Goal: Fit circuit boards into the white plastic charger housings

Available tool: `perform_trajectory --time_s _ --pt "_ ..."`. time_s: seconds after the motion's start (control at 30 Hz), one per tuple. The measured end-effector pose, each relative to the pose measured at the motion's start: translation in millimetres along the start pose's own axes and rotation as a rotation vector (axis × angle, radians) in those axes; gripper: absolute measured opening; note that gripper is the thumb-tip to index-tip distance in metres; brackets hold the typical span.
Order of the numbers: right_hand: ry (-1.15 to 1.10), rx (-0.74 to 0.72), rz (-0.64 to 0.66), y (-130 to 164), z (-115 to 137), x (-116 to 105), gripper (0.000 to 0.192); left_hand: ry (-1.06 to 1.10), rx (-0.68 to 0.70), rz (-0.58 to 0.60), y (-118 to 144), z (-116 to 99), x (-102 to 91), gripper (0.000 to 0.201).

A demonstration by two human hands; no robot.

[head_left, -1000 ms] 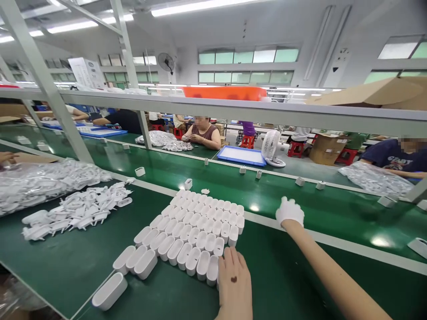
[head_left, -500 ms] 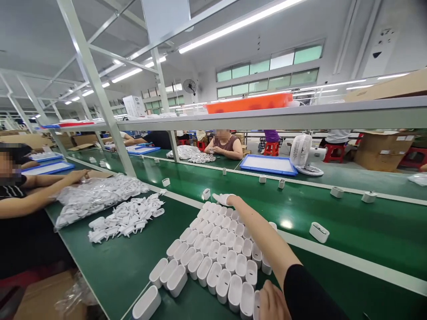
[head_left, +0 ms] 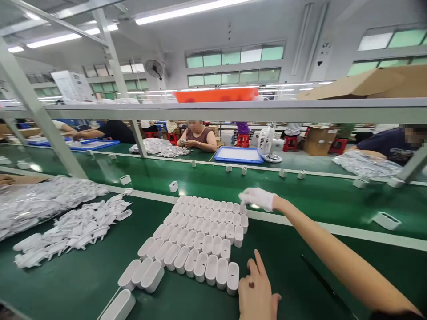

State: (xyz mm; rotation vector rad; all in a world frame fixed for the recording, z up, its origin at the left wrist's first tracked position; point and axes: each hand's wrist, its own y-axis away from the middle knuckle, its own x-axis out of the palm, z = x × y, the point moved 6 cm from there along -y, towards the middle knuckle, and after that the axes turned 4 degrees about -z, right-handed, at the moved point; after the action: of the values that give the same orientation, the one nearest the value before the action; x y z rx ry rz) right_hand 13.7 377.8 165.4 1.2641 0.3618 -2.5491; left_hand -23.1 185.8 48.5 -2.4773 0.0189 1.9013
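Note:
White oval plastic cups [head_left: 191, 238], open at the top, stand packed in rows on the green table. My bare left hand [head_left: 255, 289] is beside the front right cup [head_left: 232, 276], its index finger stretched forward, thumb out to the side, nothing visible in it. At the back right corner of the block is my white-gloved right hand [head_left: 257, 198]. Its blurred fingertips bend down close to the cup at that corner [head_left: 243, 209]; whether they grip it is unclear. A few cups [head_left: 152, 276] sit apart at the front left.
Left of the cups lie a pile of small white plastic parts [head_left: 80, 229] and a bulging clear bag [head_left: 50, 198]. White pieces [head_left: 387, 220] are spaced along the green belt [head_left: 213, 184] behind. A thin dark tool [head_left: 328, 284] rests at right. Overhead runs a shelf [head_left: 213, 113].
My view has turned to the right. My right hand has gone from the back left of the cups to their back right corner. My left hand's index finger now points forward.

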Motion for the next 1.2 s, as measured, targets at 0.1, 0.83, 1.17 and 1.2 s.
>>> perform_trajectory --time_s 0.1,0.83,1.17,1.2 --pt "-0.174 -0.061 0.009 91 -33 -12 0.030 0.117 0.087 0.104 10 -7 -1.1 0.086" --pt "0.109 0.044 -0.325 233 -114 46 0.058 0.847 0.064 -0.009 -13 -9 8.5 0.062" --pt "-0.350 -0.035 -0.372 233 -95 26 0.023 0.743 0.206 -0.005 -7 -11 7.8 0.062" --pt "-0.344 -0.102 -0.374 235 -87 25 0.016 0.729 0.219 0.001 -7 -12 8.7 0.062"
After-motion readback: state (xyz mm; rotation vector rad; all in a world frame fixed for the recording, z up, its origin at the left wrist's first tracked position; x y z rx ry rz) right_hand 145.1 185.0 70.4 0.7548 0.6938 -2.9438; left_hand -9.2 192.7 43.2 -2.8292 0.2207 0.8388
